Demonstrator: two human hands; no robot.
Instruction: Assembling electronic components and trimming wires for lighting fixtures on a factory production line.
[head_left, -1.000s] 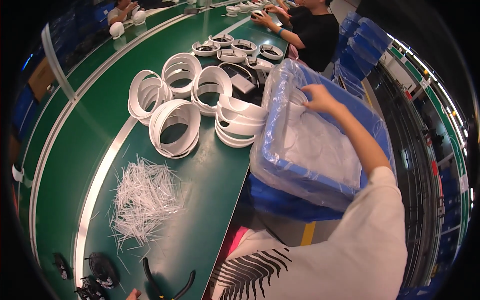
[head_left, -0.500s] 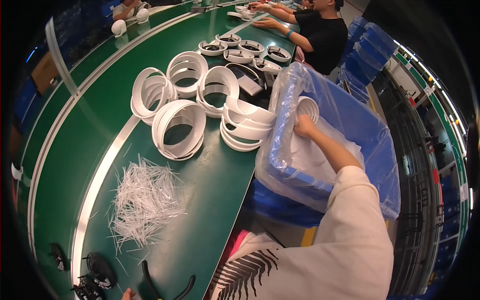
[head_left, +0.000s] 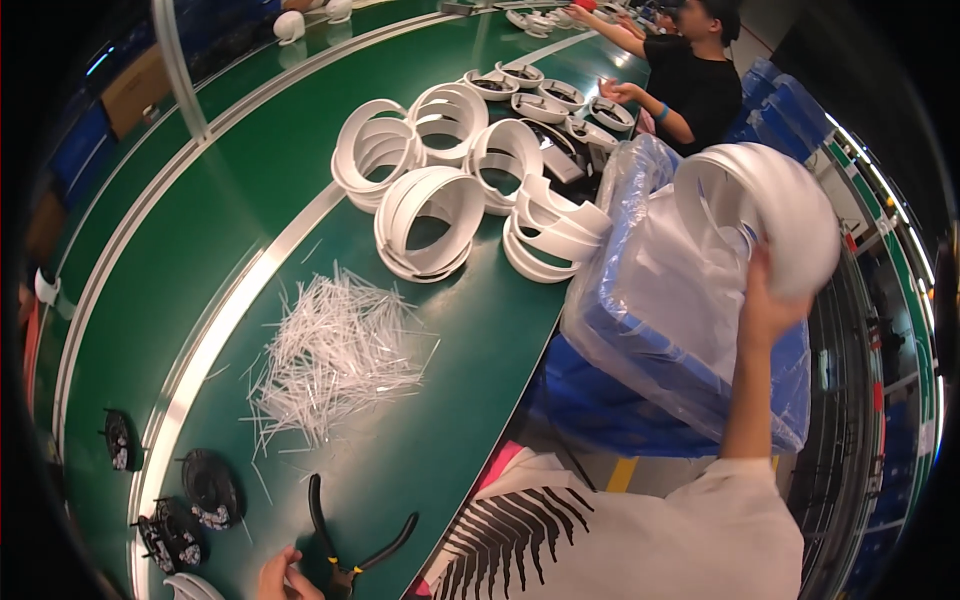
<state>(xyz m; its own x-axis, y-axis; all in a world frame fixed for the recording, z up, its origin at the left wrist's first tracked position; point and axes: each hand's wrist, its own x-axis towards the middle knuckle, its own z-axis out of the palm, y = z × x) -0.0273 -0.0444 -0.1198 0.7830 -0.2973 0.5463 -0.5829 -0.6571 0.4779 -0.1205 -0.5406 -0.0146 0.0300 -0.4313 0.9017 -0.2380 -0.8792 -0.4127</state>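
Observation:
My right hand [head_left: 770, 300] is raised over a blue crate [head_left: 640, 400] lined with clear plastic [head_left: 660, 260] and grips a stack of white plastic rings [head_left: 770, 210] from below. The stack is blurred and held above the crate's far side. My left hand [head_left: 282, 580] shows only partly at the bottom edge, resting on the green belt [head_left: 200, 230] right beside black-handled pliers [head_left: 350, 555]. Its fingers are cut off by the frame.
More white rings [head_left: 430, 215] lie in stacks on the belt beyond a loose pile of thin white strips [head_left: 335, 350]. Black round parts [head_left: 210, 485] sit at the lower left. Another person [head_left: 700, 80] works on smaller rings farther along. Stacked blue crates stand behind that person.
My right hand was down inside the lined crate; it has come up and to the right holding a stack of white rings. The left hand stays by the pliers.

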